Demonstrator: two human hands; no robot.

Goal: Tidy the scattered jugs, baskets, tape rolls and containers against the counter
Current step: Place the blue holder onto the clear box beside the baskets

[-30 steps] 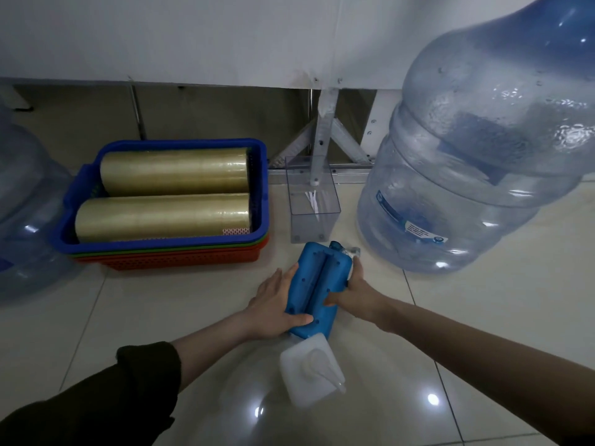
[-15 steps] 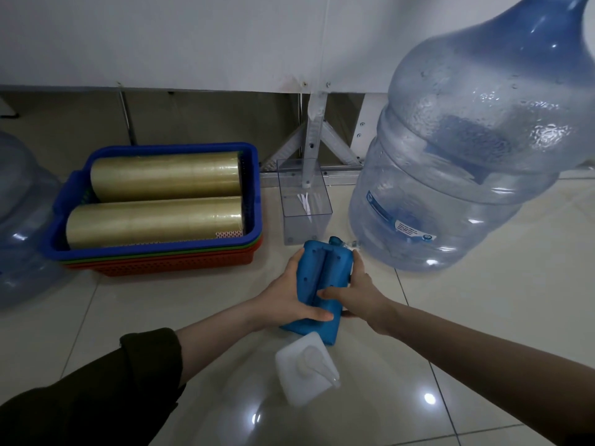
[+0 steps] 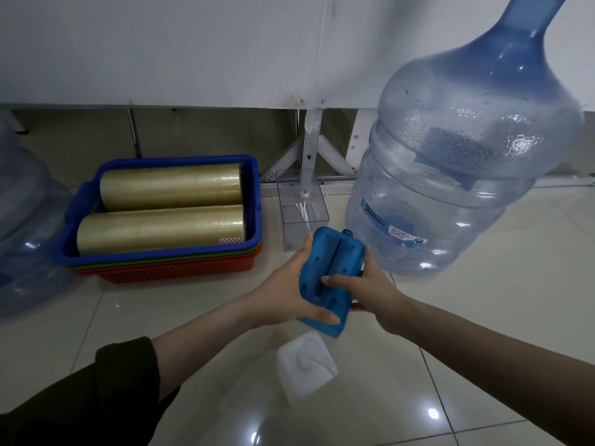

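Observation:
Both my hands hold a blue plastic container [image 3: 335, 262] above the floor, tilted with its cap end toward the counter. My left hand [image 3: 286, 291] grips its left side and bottom edge; my right hand [image 3: 363, 284] grips the right side, thumb across the front. A white jug [image 3: 306, 365] lies on the tiles just below. A blue basket [image 3: 161, 252] stacked on green and orange ones holds two large tape rolls [image 3: 161, 226]. A clear box [image 3: 302, 210] stands against the counter frame.
A big blue water jug [image 3: 450, 175] stands right of the clear box, close to my right hand. Another water jug [image 3: 22, 236] is at the left edge. The white counter panel [image 3: 161, 49] and its metal legs run along the back.
The blue container has been lifted off the floor and raised toward the clear box, both hands staying on it. The view has shifted slightly.

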